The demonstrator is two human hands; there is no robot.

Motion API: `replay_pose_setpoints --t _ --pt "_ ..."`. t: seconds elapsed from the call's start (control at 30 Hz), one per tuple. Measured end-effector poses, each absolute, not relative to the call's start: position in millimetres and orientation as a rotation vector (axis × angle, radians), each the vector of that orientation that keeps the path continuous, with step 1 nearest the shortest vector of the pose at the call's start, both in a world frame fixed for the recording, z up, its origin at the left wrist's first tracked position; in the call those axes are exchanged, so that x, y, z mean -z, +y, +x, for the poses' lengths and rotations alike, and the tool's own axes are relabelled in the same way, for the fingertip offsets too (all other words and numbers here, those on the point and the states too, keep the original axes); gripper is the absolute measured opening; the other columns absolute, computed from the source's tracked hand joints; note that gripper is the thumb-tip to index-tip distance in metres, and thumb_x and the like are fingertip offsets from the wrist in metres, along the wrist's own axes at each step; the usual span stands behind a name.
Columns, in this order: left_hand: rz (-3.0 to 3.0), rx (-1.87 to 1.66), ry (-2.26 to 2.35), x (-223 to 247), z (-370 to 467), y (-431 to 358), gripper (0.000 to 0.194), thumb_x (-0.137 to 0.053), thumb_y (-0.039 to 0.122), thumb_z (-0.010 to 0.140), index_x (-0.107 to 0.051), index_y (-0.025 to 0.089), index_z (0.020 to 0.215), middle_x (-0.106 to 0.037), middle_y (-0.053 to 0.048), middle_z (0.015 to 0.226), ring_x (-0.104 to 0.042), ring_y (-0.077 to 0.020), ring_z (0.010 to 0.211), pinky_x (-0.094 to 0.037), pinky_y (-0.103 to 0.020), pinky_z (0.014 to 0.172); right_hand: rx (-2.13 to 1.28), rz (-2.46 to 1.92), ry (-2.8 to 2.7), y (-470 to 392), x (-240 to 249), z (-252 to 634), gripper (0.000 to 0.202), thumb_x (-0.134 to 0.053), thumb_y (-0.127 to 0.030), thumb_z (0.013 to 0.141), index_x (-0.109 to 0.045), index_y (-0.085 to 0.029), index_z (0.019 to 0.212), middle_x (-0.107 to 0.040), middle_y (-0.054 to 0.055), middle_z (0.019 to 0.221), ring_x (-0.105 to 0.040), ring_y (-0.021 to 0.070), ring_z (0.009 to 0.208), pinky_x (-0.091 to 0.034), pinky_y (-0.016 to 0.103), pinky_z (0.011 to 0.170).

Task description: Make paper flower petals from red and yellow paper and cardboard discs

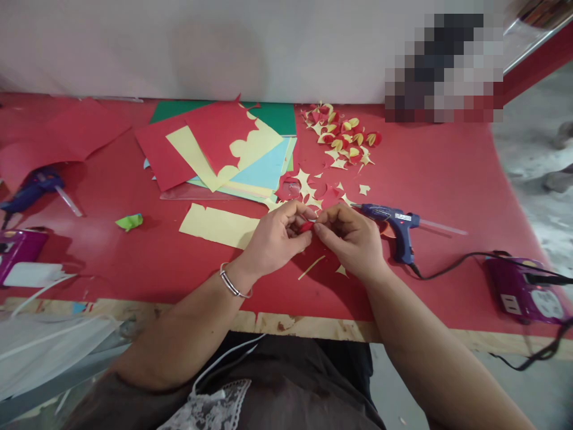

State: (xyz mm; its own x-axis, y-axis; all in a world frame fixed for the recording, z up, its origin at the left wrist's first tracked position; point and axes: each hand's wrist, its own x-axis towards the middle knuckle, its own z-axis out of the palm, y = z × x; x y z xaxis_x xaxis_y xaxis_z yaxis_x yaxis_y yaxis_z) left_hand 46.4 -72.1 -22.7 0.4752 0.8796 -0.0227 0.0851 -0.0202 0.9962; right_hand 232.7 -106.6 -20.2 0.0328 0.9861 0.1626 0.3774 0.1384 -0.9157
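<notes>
Both hands meet over the middle of the red table. Between the fingertips of my left hand is a small red paper piece. My right hand pinches at the right end of that same piece, its thumb and index finger pressed together. A pale yellow paper strip lies partly beneath my left hand. Just beyond the fingers are red and yellow paper scraps. Close to the right hand lies a blue glue gun with a clear stick in its back end.
Stacked colored sheets lie at the back, beside small red-and-yellow folded pieces. At left are another glue gun, a green paper piece and a purple box. A second purple box with cords sits at right.
</notes>
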Motion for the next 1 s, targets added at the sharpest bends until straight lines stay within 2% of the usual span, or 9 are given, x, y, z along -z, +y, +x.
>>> replay_pose_setpoints --t 0.23,0.5,0.7,1.0 --pt "1.572 -0.715 0.757 10.6 36.3 -71.6 0.032 -0.070 0.022 0.098 -0.059 0.023 0.128 -0.071 0.000 0.082 -0.073 -0.0151 0.074 -0.057 -0.025 0.064 -1.098 -1.289 -1.358 -104.4 20.6 236.1 0.023 -0.079 -0.039 0.088 -0.066 -0.022 0.081 -0.055 -0.005 0.062 -0.042 0.0092 0.049 -0.031 0.026 0.048" --pt "1.515 -0.804 0.784 14.9 37.0 -68.1 0.032 -0.070 0.020 0.098 -0.056 0.024 0.126 -0.058 0.006 0.073 -0.062 -0.0107 0.061 -0.051 -0.024 0.059 -1.182 -1.243 -1.291 -103.7 22.0 236.5 0.029 -0.081 -0.048 0.092 -0.074 -0.020 0.096 -0.062 -0.004 0.071 -0.045 0.0083 0.050 -0.034 0.026 0.048" --pt "1.458 -0.752 0.758 17.2 39.1 -67.6 0.031 -0.071 0.024 0.098 -0.057 0.022 0.125 -0.064 0.004 0.074 -0.068 -0.0122 0.062 -0.054 -0.025 0.061 -1.180 -1.257 -1.348 -103.9 21.2 233.6 0.036 -0.081 -0.055 0.091 -0.071 -0.020 0.089 -0.062 -0.003 0.068 -0.051 0.0110 0.054 -0.037 0.026 0.049" --pt "1.510 -0.710 0.792 14.5 38.3 -69.8 0.037 -0.072 0.021 0.095 -0.057 0.022 0.129 -0.067 0.002 0.078 -0.070 -0.0148 0.072 -0.055 -0.025 0.065 -1.082 -1.303 -1.424 -105.1 18.3 235.4 0.037 -0.077 -0.054 0.094 -0.066 -0.022 0.078 -0.056 -0.004 0.060 -0.049 0.0116 0.053 -0.036 0.027 0.050"
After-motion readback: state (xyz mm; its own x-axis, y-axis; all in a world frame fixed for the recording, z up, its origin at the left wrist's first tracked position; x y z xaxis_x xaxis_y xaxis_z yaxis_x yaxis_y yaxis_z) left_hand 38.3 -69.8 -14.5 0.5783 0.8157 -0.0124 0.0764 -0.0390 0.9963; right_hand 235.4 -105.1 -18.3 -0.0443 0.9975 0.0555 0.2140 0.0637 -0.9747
